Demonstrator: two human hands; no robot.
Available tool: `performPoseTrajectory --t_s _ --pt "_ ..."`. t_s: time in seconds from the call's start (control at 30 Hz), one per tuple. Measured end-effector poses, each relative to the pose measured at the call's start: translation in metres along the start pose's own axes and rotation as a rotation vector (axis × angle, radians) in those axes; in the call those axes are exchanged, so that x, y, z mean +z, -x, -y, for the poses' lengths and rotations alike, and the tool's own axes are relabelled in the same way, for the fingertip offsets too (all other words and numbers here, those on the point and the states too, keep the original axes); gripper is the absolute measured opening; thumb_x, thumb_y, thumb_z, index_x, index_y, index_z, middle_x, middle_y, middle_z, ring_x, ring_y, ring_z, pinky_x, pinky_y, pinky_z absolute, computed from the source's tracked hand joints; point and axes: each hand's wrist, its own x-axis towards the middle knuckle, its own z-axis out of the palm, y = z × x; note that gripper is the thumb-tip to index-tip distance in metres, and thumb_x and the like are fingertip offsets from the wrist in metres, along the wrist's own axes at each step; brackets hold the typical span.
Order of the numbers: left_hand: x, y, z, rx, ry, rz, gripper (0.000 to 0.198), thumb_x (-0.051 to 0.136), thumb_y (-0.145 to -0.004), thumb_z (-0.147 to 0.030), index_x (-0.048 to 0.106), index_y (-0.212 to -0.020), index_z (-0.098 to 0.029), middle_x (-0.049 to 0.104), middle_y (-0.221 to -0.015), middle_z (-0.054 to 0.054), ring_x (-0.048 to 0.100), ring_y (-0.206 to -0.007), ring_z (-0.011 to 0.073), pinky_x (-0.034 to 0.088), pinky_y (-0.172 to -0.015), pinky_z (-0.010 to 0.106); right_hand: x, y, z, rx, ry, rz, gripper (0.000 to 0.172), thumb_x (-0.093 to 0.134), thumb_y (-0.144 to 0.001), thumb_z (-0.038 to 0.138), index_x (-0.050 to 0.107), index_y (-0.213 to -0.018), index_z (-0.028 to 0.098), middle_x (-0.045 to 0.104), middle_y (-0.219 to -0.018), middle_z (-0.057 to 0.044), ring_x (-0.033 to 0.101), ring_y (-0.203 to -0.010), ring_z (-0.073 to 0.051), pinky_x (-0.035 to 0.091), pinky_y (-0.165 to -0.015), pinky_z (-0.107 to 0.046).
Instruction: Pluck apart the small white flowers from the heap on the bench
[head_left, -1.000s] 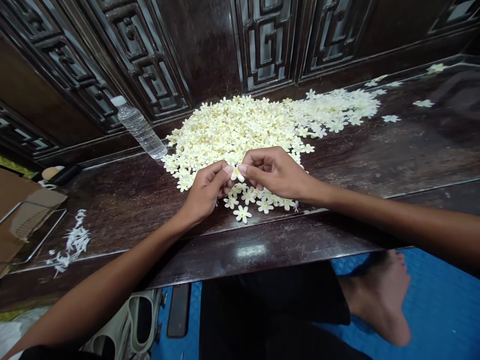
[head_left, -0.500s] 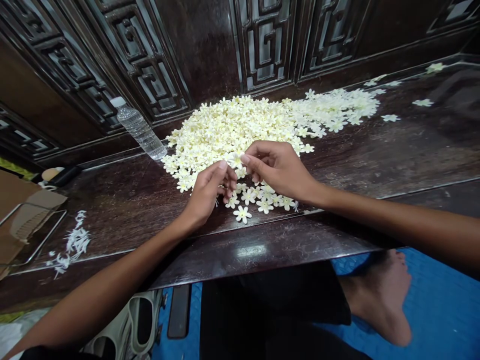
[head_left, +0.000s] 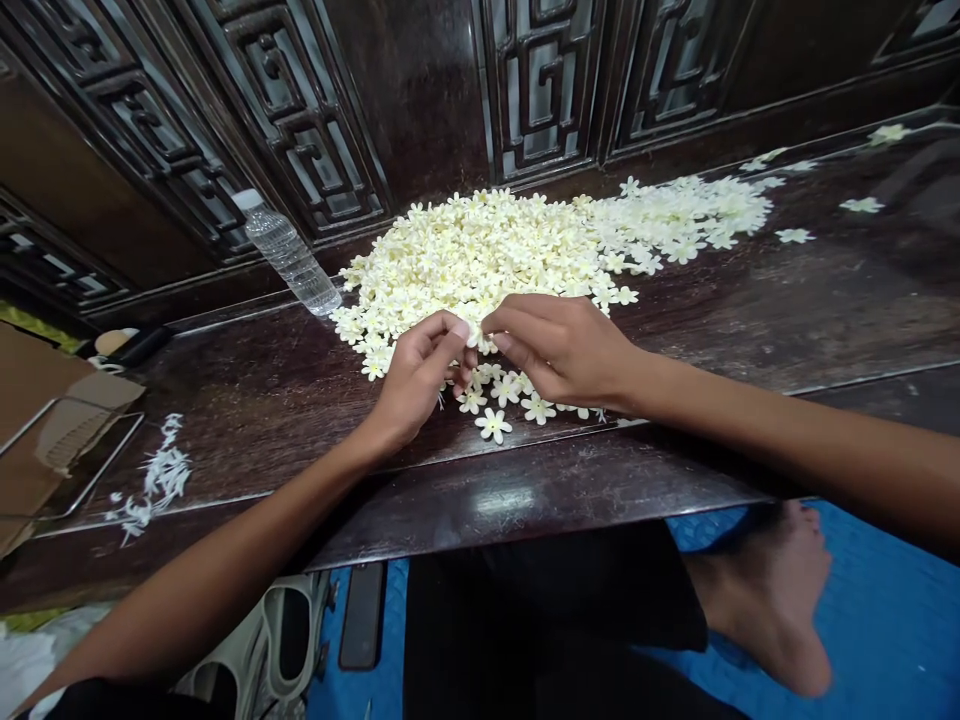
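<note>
The left hand (head_left: 416, 380) and right hand (head_left: 559, 350) were curled close together, their fingertips (head_left: 459, 328) pinching one small white blossom (head_left: 474, 338) at the near edge of a heap of cream-white flowers (head_left: 480, 250). From left to right, the dark wooden surface (head_left: 247, 420) carried shredded white petals (head_left: 161, 480), a plastic water bottle (head_left: 289, 262) just beside the heap, and a few stray flowers (head_left: 861, 205) well apart from it.
</note>
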Motion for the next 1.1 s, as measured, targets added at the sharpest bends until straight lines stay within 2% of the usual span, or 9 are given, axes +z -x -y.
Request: performPoseTrajectory --t_s 0.17,0.3,0.43,0.57,0.7,0.9,1.1 --pt "0.000 -0.001 0.006 0.108 -0.126 0.068 0.030 0.069 -0.097 -0.046 0.063 -0.086 -0.018 0.058 -0.071 0.000 0.057 -0.061 0.0100 0.049 -0.054 0.022 0.000 0.001 0.004 0.072 -0.062 0.072 0.030 0.040 -0.109 0.036 0.059 -0.103 0.014 0.062 -0.087 -0.007 0.049 -0.070 -0.015 0.026 -0.059 -0.028" --pt "-0.001 0.000 0.008 0.129 -0.150 0.069 0.033 0.067 -0.098 -0.050 0.063 -0.086 -0.019 0.059 -0.070 0.000 0.057 -0.060 0.0104 0.048 -0.053 0.022 -0.001 0.000 0.006 0.077 -0.041 0.109 0.026 0.039 -0.109 0.033 0.056 -0.098 0.017 0.057 -0.082 -0.004 0.042 -0.065 -0.014 0.022 -0.057 -0.028" --pt "-0.002 0.002 0.008 0.117 -0.137 0.117 0.032 0.061 -0.101 -0.049 0.061 -0.089 -0.020 0.058 -0.074 0.000 0.058 -0.063 0.0109 0.050 -0.056 0.023 -0.001 0.000 0.006 0.043 -0.020 0.067 0.025 0.041 -0.107 0.029 0.055 -0.090 0.019 0.051 -0.072 -0.001 0.036 -0.061 -0.013 0.018 -0.055 -0.028" --pt "-0.002 0.003 0.009 0.102 -0.031 0.194 0.026 0.062 -0.101 -0.046 0.060 -0.095 -0.021 0.058 -0.078 0.000 0.058 -0.065 0.0109 0.051 -0.057 0.023 -0.001 0.001 0.005 0.017 -0.022 0.027 0.025 0.043 -0.105 0.028 0.054 -0.084 0.019 0.048 -0.067 0.000 0.034 -0.059 -0.012 0.017 -0.055 -0.028" --pt "0.000 0.003 0.010 0.137 0.018 0.160 0.025 0.065 -0.101 -0.043 0.060 -0.090 -0.020 0.059 -0.075 0.000 0.058 -0.061 0.0102 0.050 -0.054 0.023 -0.001 0.000 0.007 0.017 -0.058 -0.016 0.028 0.045 -0.105 0.028 0.052 -0.080 0.019 0.044 -0.063 0.002 0.032 -0.055 -0.011 0.018 -0.054 -0.028" --pt "0.006 0.006 0.013 0.174 0.087 0.073 0.029 0.067 -0.100 -0.043 0.059 -0.084 -0.020 0.056 -0.067 -0.003 0.053 -0.054 0.0084 0.046 -0.052 0.022 0.002 -0.001 0.011 -0.026 -0.244 -0.068 0.031 0.042 -0.110 0.029 0.053 -0.082 0.019 0.046 -0.065 0.003 0.040 -0.058 -0.010 0.026 -0.055 -0.026" --pt "0.010 0.009 0.013 0.165 0.113 0.072 0.031 0.064 -0.101 -0.046 0.058 -0.085 -0.020 0.057 -0.067 -0.003 0.054 -0.052 0.0084 0.047 -0.051 0.023 0.006 0.001 0.010 -0.095 -0.180 -0.149 0.025 0.048 -0.107 0.024 0.052 -0.082 0.019 0.044 -0.065 0.004 0.034 -0.056 -0.010 0.024 -0.053 -0.026"
